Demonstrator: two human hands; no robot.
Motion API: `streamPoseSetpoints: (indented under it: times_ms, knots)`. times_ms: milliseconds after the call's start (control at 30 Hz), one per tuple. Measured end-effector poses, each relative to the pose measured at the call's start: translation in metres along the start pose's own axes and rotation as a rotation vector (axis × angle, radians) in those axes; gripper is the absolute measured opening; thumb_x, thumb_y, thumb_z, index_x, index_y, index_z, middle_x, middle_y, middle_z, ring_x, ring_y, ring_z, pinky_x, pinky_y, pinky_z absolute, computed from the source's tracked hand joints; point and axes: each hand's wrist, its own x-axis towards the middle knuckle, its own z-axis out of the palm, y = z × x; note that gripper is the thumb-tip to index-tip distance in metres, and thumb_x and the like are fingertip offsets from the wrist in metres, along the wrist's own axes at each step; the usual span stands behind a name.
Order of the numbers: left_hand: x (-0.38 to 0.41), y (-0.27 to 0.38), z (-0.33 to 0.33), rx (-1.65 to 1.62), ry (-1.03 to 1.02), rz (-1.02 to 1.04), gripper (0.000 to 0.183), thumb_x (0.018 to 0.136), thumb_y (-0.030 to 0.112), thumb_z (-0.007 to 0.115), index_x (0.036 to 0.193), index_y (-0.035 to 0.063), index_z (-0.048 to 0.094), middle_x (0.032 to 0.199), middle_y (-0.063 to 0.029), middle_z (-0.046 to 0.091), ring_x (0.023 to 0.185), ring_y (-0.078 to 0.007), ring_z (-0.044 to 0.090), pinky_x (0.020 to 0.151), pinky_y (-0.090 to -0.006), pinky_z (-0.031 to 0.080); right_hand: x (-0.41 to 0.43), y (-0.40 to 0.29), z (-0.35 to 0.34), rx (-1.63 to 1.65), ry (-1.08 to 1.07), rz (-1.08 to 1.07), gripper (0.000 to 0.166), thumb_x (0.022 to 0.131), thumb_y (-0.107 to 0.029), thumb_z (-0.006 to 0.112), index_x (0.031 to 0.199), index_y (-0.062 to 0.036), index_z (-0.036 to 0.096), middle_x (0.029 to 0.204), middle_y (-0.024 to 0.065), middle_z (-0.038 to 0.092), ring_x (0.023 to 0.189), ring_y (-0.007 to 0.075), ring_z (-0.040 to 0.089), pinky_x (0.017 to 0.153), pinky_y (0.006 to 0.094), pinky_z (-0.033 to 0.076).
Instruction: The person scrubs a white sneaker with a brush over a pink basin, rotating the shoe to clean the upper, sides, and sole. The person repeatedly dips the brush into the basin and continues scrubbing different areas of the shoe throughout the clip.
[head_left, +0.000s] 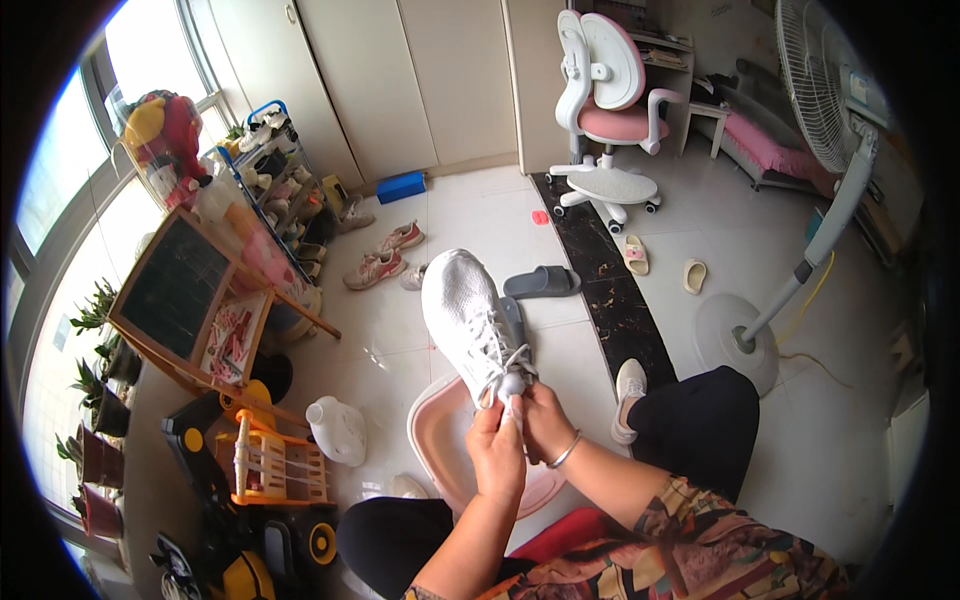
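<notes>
A white mesh lace-up shoe (463, 307) is held out in front of me, toe pointing away, its laces loosely looped near the ankle opening. My left hand (496, 448) grips the heel end of the shoe from the left. Beside it, my right hand (546, 420), with a silver bangle at the wrist, holds the same end from the right. A small whitish rounded thing shows at the shoe's opening, just above my fingertips; what it is I cannot tell. Beneath the shoe and hands stands a pink plastic basin (421, 442) on the tiled floor.
Grey slippers (541, 282) lie beyond the basin. A white plastic jug (337, 431) and a toy excavator (259, 536) stand at left, near a small chalkboard easel (176, 281). Pink-and-grey sneakers (375, 268) lie by a shoe rack (281, 187). A standing fan (780, 304) and a swivel chair (611, 124) are at right.
</notes>
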Motion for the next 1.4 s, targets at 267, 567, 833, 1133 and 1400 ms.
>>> streamPoseSetpoints:
  times_ms: [267,567,833,1133,1400]
  knots:
    - [0.022,0.051,-0.048,0.232,0.12,0.347,0.016,0.095,0.008,0.057,0.104,-0.0034,0.063,0.1,-0.0114,0.067,0.091,-0.0186,0.062,0.088,-0.0315,0.047,-0.009,-0.08,-0.012,0.312,-0.247,0.238,0.02,0.098,-0.022,0.051,0.088,-0.0049,0.052,0.068,0.0013,0.046,0.049,0.0064,0.037,0.044,0.0229,0.032]
    - [0.046,-0.006,-0.064,-0.402,-0.338,-0.175,0.074,0.088,0.041,0.065,0.141,-0.0032,0.038,0.132,-0.0166,0.055,0.12,-0.0286,0.055,0.102,-0.0394,0.044,-0.017,-0.078,-0.011,0.532,-0.285,0.54,0.022,0.101,-0.023,0.045,0.091,-0.0049,0.055,0.068,0.0017,0.047,0.048,0.0067,0.034,0.045,0.0224,0.032]
    - [0.034,-0.002,-0.043,-0.419,-0.278,-0.246,0.068,0.092,0.033,0.062,0.143,-0.0024,0.036,0.138,-0.0167,0.051,0.123,-0.0275,0.053,0.103,-0.0368,0.043,-0.002,-0.042,-0.012,-0.431,-0.202,-0.361,0.038,0.095,-0.007,0.047,0.132,0.0023,0.05,0.128,0.0144,0.058,0.117,0.0231,0.055,0.101,0.0341,0.043]
    - [0.026,-0.003,-0.02,-0.412,-0.275,-0.224,0.07,0.088,0.023,0.069,0.145,0.0033,0.033,0.137,-0.0141,0.048,0.125,-0.0258,0.048,0.104,-0.0382,0.04,0.049,-0.019,-0.025,-0.181,-0.23,0.021,0.029,0.1,-0.018,0.048,0.123,-0.0012,0.053,0.11,0.0087,0.059,0.094,0.0175,0.055,0.083,0.0314,0.051]
    - [0.032,0.006,-0.038,-0.395,-0.243,-0.176,0.068,0.086,0.018,0.068,0.143,0.0017,0.035,0.132,-0.014,0.053,0.119,-0.0253,0.055,0.1,-0.0371,0.045,-0.016,-0.038,-0.05,-0.556,-0.557,0.073,0.044,0.097,-0.002,0.048,0.141,0.0032,0.042,0.14,0.0121,0.05,0.129,0.0197,0.047,0.109,0.0322,0.036]
